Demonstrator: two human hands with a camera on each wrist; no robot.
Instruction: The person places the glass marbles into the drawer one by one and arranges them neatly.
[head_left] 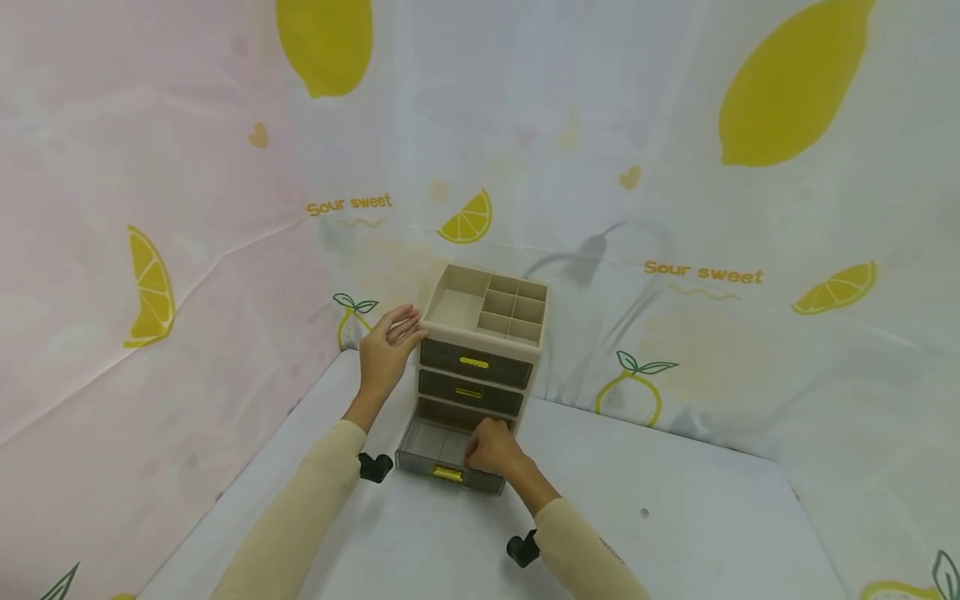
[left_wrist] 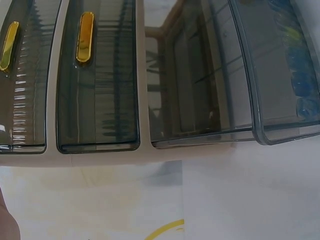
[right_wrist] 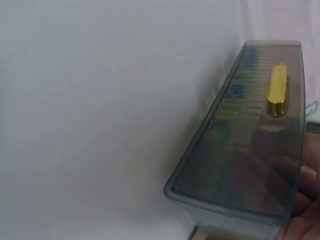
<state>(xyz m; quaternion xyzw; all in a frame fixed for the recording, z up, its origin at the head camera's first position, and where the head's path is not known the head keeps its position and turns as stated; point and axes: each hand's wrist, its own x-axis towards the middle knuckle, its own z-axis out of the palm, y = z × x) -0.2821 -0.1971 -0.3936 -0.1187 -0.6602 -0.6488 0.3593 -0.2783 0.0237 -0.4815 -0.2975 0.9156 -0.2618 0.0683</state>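
Note:
A cream desktop organizer [head_left: 480, 337] stands upright with its two upper smoky drawers pushed in. Its bottom drawer [head_left: 420, 446] is pulled out. My left hand [head_left: 384, 354] touches the organizer's upper left side, fingers loosely bent and thumb by the front corner. Inside the pulled-out drawer, toward its right end, my right hand [head_left: 492, 447] reaches down with bent fingers; I cannot tell whether they hold anything. In the right wrist view, fingers [right_wrist: 308, 187] show behind the clear drawer front. Small blue pieces [left_wrist: 302, 82] and yellow-green ones show through the front in both wrist views.
The organizer's top has one wide compartment [head_left: 457, 304] and several small ones. A small round disc [head_left: 644, 513] lies on the white table [head_left: 600, 475] to the right. Lemon-printed cloth walls [head_left: 570, 208] stand behind and at the sides. Black mounts [head_left: 375, 467] hang by both wrists.

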